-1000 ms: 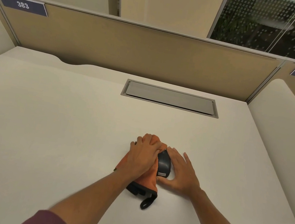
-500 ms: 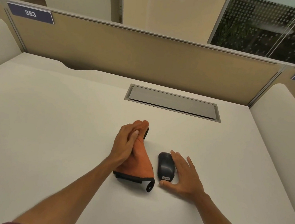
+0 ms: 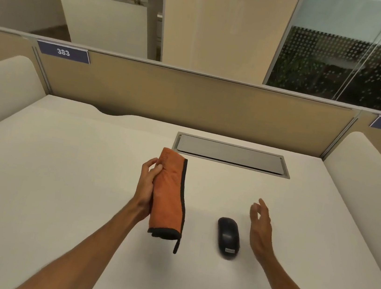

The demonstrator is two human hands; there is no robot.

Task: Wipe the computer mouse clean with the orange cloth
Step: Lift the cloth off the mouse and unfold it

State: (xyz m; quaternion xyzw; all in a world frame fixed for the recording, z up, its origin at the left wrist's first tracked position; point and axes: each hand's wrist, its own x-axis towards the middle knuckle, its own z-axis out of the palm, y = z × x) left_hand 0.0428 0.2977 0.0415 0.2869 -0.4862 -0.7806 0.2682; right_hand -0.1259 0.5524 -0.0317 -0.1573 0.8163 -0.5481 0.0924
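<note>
mouse [image 3: 227,238] sits flat on the white bench [image 3: 56,186], low and right of centre, label end toward the person. looks like a small hard plastic shell, smooth and probably a bit slippery, light enough to skid if wiped without a brace. best hold is likely by the 2 long sides, thumb one side and fingers the other, leaving the top free for the cloth.

orange cloth [image 3: 167,200] is folded into a long strip with a dark edge, soft and floppy, lower end and a small loop hanging free. it is up off the bench, well left of the mouse, not touching it.

left hand [image 3: 146,187] holds the cloth along its left edge, fingers [image 3: 158,168] curled and pinching the upper part against the palm.

right hand [image 3: 260,230] is just beside the mouse on its right, clear of it, empty. its fingers are loosely spread and slightly curled, palm facing in toward the mouse.

grey cable hatch [image 3: 231,153] further back, not involved.
</note>
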